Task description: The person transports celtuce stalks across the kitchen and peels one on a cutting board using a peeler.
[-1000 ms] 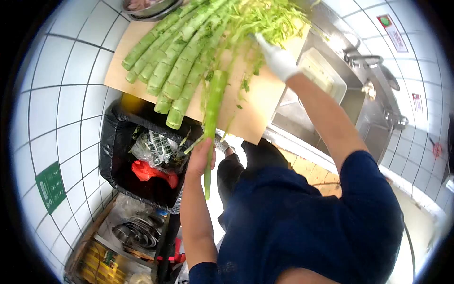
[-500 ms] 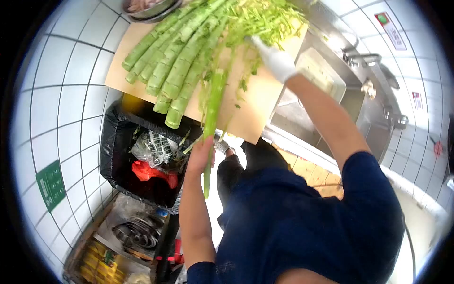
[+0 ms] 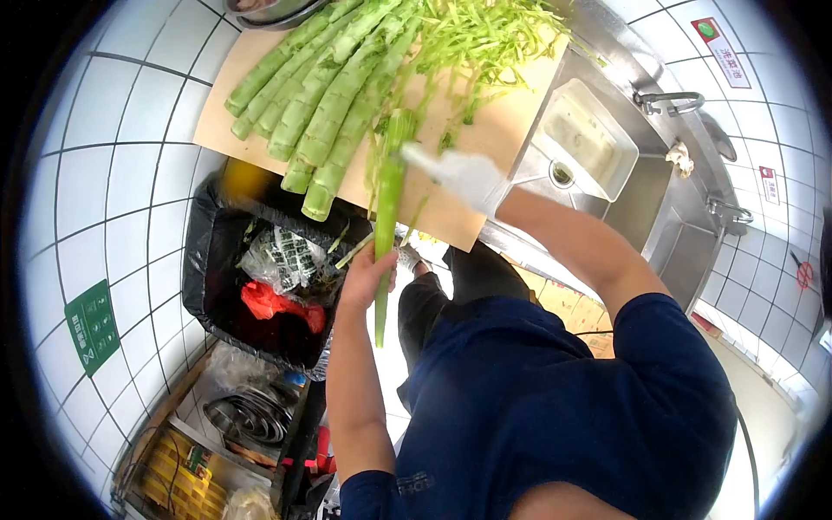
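A long green stalk [image 3: 392, 191] lies with its upper end on the tan board [image 3: 472, 186] and its thin end beyond the board's near edge. My left hand [image 3: 368, 276] is wrapped round its lower part. In a white glove, my right hand [image 3: 468, 178] is closed beside the upper part of the stalk; a pale, blurred tool tip sticks out toward the stalk, too smeared to name. Several thick green stalks [image 3: 325, 130] lie side by side on the board's left. Loose green peelings [image 3: 494, 39] are heaped at the far right of the board.
A black-lined bin [image 3: 204, 251] holding plastic wrappers and a red bag [image 3: 273, 305] stands below the board. On the right is a metal sink [image 3: 646, 195] with a white basin [image 3: 622, 139] and taps. Metal bowls [image 3: 279, 13] sit at the far left corner. A yellow crate [image 3: 186, 481] is at lower left.
My right hand has moved from the peelings down and left to the held stalk. My left hand keeps its hold, and the stalk has shifted slightly up in view.
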The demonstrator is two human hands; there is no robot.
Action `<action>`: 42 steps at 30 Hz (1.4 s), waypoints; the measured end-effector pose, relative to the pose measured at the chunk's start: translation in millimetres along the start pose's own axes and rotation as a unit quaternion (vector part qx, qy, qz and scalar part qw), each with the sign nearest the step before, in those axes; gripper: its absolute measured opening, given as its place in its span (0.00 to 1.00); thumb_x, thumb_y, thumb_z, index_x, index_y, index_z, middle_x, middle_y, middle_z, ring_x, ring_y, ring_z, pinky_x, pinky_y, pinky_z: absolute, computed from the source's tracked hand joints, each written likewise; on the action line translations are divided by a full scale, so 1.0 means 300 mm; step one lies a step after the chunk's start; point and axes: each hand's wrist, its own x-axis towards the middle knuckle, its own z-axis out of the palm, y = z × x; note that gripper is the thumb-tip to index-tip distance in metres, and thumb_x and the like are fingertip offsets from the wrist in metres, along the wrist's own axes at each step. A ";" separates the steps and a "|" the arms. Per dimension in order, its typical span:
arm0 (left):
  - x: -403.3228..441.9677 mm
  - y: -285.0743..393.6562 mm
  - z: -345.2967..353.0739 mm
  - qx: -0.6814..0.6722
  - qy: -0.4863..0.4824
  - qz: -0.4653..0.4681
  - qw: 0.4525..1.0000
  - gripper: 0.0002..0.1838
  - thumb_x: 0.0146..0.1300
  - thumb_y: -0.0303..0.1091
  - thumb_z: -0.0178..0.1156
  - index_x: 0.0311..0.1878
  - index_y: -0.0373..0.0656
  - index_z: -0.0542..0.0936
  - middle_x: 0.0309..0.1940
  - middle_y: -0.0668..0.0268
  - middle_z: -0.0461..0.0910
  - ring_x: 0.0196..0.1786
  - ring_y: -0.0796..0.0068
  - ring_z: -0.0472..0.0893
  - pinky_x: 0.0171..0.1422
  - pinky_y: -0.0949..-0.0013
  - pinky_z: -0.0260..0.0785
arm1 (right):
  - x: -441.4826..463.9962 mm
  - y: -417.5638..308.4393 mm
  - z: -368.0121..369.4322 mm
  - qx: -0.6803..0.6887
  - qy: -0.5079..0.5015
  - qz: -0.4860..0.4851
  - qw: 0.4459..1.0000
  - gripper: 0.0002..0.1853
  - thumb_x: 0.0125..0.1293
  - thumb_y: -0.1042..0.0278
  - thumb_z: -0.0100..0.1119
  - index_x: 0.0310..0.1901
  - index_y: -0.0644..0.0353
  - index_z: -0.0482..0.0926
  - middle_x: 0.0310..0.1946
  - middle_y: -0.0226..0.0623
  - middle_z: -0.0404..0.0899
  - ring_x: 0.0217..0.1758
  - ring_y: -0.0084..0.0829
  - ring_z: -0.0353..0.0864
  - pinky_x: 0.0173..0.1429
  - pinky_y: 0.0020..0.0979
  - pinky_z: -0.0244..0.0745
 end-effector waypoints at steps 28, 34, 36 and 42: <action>-0.009 0.058 0.125 0.228 0.165 0.109 0.953 0.25 0.62 0.27 0.72 0.59 0.32 0.73 0.43 0.56 0.86 0.46 0.69 0.85 0.54 0.65 0.77 | -0.039 -0.027 0.007 -0.001 0.065 -0.283 0.957 0.38 0.71 0.72 0.56 0.81 0.44 0.56 0.27 0.43 0.82 0.33 0.45 0.88 0.33 0.41 0.84; -0.034 0.021 0.118 0.246 0.181 0.136 0.942 0.24 0.64 0.28 0.70 0.60 0.33 0.73 0.43 0.60 0.85 0.45 0.74 0.82 0.51 0.68 0.76 | 0.090 0.389 -0.121 -0.028 0.154 0.151 0.976 0.43 0.69 0.74 0.53 0.81 0.25 0.56 0.24 0.41 0.78 0.26 0.43 0.84 0.29 0.42 0.79; -0.043 0.005 0.134 0.250 0.178 0.126 0.943 0.24 0.65 0.28 0.70 0.60 0.33 0.73 0.44 0.60 0.85 0.45 0.74 0.82 0.52 0.68 0.76 | 0.006 0.234 -0.067 0.013 0.110 0.021 0.994 0.43 0.68 0.75 0.53 0.81 0.26 0.57 0.24 0.42 0.78 0.26 0.42 0.83 0.28 0.41 0.78; -0.056 -0.008 0.141 0.311 0.198 0.149 0.918 0.28 0.62 0.29 0.73 0.63 0.33 0.76 0.48 0.50 0.88 0.49 0.61 0.87 0.55 0.62 0.78 | -0.089 0.010 -0.011 0.079 -0.027 -0.154 0.985 0.42 0.69 0.75 0.51 0.81 0.24 0.57 0.33 0.47 0.83 0.31 0.43 0.87 0.33 0.41 0.83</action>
